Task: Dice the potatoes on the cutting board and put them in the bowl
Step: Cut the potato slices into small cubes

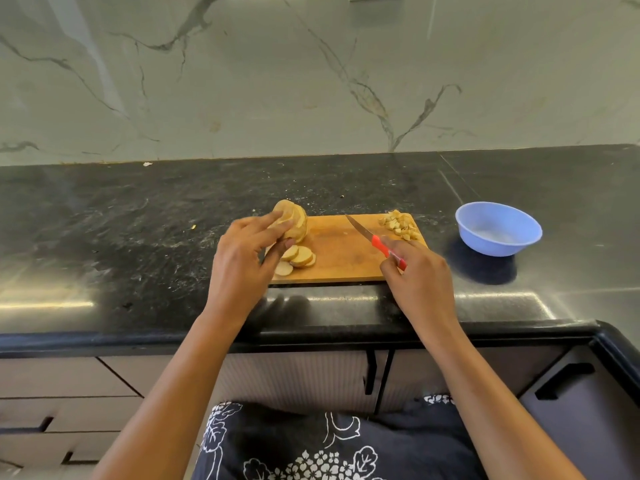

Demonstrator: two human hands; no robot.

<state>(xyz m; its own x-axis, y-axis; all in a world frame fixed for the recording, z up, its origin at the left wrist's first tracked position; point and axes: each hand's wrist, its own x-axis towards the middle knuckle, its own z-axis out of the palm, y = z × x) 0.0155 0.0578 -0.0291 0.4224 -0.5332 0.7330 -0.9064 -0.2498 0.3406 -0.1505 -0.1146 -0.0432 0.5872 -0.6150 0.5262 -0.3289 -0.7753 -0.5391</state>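
Potato slices (292, 221), stacked at the cutting board's (343, 258) left end, are gripped by the left hand (242, 261) to steady them for dicing; right hand (420, 275) clasps the red-handled knife (375, 242), tip raised. Diced pieces (400, 225) wait near the blue bowl (497, 228).

— Where does the view look from?
— From the person's head, above the near edge of the worktop (138, 237), facing forward and down.
— How near?
— Close. The board (346, 258) lies mid-frame within reach; the left arm (194, 368) and right arm (485, 375) run up from the bottom, over the person's patterned clothing (311, 445).
— How wide?
— Very. The marble wall (311, 81) fills the top, the bowl (485, 245) sits at right, and drawers (52, 382) show at lower left.
— Any overlap?
— It's the one view.
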